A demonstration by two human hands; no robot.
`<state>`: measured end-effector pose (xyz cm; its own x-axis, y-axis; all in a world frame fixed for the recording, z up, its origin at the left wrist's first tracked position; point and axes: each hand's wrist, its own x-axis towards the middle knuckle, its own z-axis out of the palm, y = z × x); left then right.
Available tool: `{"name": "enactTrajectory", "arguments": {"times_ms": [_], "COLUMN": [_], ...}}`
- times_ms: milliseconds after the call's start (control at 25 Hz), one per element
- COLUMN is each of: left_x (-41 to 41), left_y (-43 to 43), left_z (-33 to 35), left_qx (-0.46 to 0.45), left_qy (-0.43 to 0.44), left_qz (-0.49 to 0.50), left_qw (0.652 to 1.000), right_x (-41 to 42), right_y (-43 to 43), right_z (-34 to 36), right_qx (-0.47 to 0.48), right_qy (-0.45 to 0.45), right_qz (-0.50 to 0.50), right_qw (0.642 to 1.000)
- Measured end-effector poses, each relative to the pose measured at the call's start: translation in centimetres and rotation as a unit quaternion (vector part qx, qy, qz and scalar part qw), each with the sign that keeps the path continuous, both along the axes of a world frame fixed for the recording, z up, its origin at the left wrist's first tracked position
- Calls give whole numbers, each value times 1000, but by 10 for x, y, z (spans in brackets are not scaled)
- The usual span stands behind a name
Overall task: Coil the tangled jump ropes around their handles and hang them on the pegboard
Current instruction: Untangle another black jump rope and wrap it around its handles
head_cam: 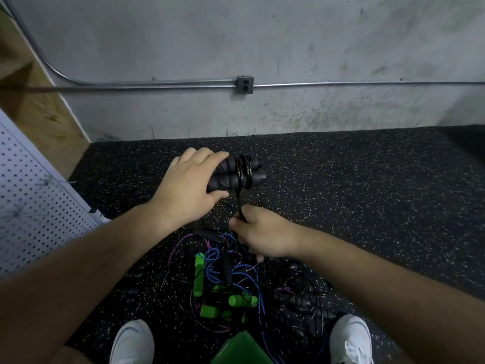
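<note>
Jump rope (244, 169), black: two ribbed handles (226, 180) side by side, held level above the floor (367, 193), out in front near the middle of the view. Several tight turns of cord wound round the right part of the handles, one strand dropping straight down from the coil.

Left end of the handles gripped by the left hand (189, 185): fingers curled over the top of both, thumb underneath.

Hanging strand pinched just below the coil by the right hand (262, 232): fingers closed round it, thumb pressed against it, cord running on down past the palm.

Below the hands, on the speckled black floor: a tangle (265, 278) of other ropes, with blue, pink and thin black cords crossing, and green handles (198, 274) and more black ones lying among them. Left shoe (133, 342) and right shoe (350, 340), both white, either side of the tangle's near end. Between them, at the bottom edge, a green shape (238, 348), cropped too much to tell what it is.

At the left edge, a white pegboard (34, 206), well apart from the hands. Behind, a grey concrete wall (288, 43) with a metal conduit (157, 84) and a double outlet (245, 85).
</note>
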<state>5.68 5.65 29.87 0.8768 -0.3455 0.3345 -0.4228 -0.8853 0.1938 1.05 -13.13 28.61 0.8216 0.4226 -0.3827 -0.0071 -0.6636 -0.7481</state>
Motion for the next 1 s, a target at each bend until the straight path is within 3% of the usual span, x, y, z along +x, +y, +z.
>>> {"name": "enactTrajectory", "arguments": {"times_ms": [120, 200, 240, 320, 440, 520, 560, 640, 720, 800, 880, 920, 960, 1000], "left_x": [6, 7, 7, 4, -1, -5, -8, -14, -21, -25, -25, -25, -26, -27], "left_y": [5, 5, 4, 0, -9, -14, -16, -19, -19, -18, -14, -12, -12, -13], "left_z": [-5, -7, -7, -7, -8, -8, -7, -3, 7, 17, 22, 22, 21, 20], "left_qx": [24, 30, 33, 58, 116, 135, 126, 64, -18, -74, -107, -123, -136, -147], "left_qy": [9, 14, 10, -6, 5, 49, 74, 119, 151, 164, 185, 200, 212, 213], "left_qz": [26, 32, 30, 16, -42, -97, -128, -190, -220, -221, -208, -200, -191, -180], "left_qw": [999, 999, 999, 998, 992, 985, 981, 972, 964, 959, 954, 951, 949, 949], "right_x": [-11, -13, -13, -12, -6, 6, 14, 29, 43, 49, 45, 40, 32, 24], "right_y": [0, -6, -8, -13, -17, -28, -39, -62, -78, -83, -79, -76, -69, -59], "right_z": [24, 42, 52, 67, 78, 80, 82, 81, 65, 41, 23, 16, 11, 7], "right_qx": [123, 124, 75, -99, -290, -323, -321, -290, -190, 7, 189, 216, 181, 126], "right_qy": [145, 168, 136, -27, -281, -355, -358, -329, -307, -259, -104, -27, 4, -13], "right_qz": [-13, -13, -5, 43, 114, 117, 114, 99, 67, 43, 2, -23, -47, -52], "right_qw": [982, 978, 988, 994, 907, 869, 869, 893, 930, 965, 977, 976, 982, 991]}}
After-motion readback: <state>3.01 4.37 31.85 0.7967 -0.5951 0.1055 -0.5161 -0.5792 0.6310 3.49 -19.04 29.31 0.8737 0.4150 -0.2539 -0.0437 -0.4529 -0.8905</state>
